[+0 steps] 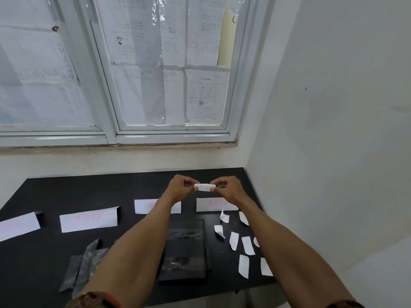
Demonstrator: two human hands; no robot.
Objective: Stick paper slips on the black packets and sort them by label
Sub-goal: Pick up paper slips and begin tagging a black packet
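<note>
In the head view, our left hand (pixel 179 187) and right hand (pixel 229 188) each pinch 1 end of a paper slip (pixel 205 186), held in the air beyond the stack of black packets (pixel 184 252). Something dark shows behind the slip, likely a packet. Loose slips (pixel 243 265) lie right of the stack. If 1 pinch pulls harder, we risk the slip creasing or sticking crooked.
</note>
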